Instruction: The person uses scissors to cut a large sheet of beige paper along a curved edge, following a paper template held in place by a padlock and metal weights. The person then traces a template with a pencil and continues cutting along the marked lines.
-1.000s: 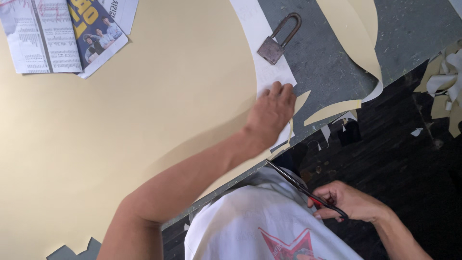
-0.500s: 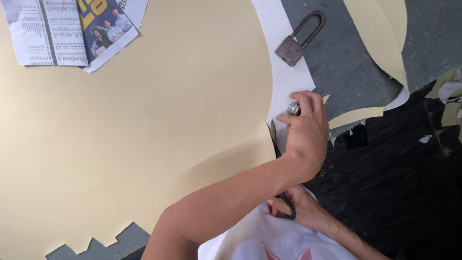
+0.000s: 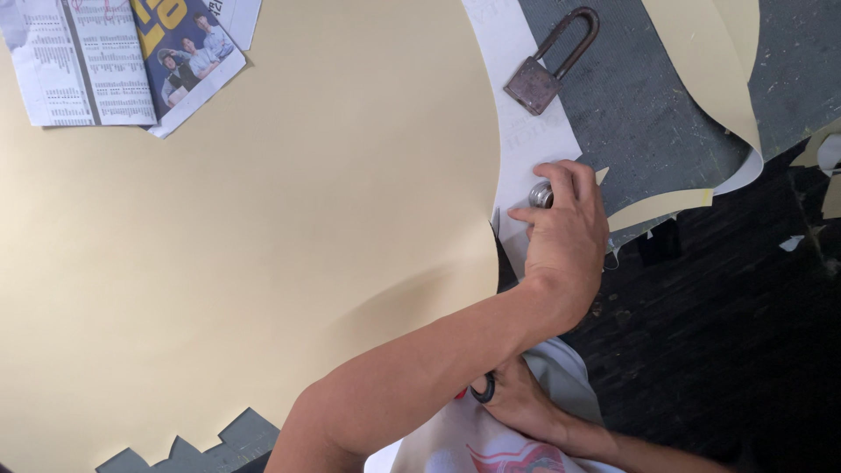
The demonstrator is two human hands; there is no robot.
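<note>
Left hand: the left hand reaches across the body to the white paper strip, its fingers curled around a small round metal weight and pinching it from above.
Metal weight: it sits on the white paper strip, just by the edge of the big cream sheet, mostly covered by the fingers.
Right hand: the right hand lies low by the body, half hidden under the left forearm; its fingers are closed through the dark loop handle of a pair of scissors, of which only the handle shows.
Cream sheet: it covers most of the surface, with a curved cut edge on the right and a notched edge at the bottom left.
Padlock: a rusty padlock lies partly on the white strip and partly on the grey surface, well above the left hand and apart from it.
Newspaper: a folded newspaper lies on the cream sheet at the top left, far from both hands.
Offcuts: curved cream offcuts lie on the grey surface to the right, and small scraps are scattered on the dark floor.
</note>
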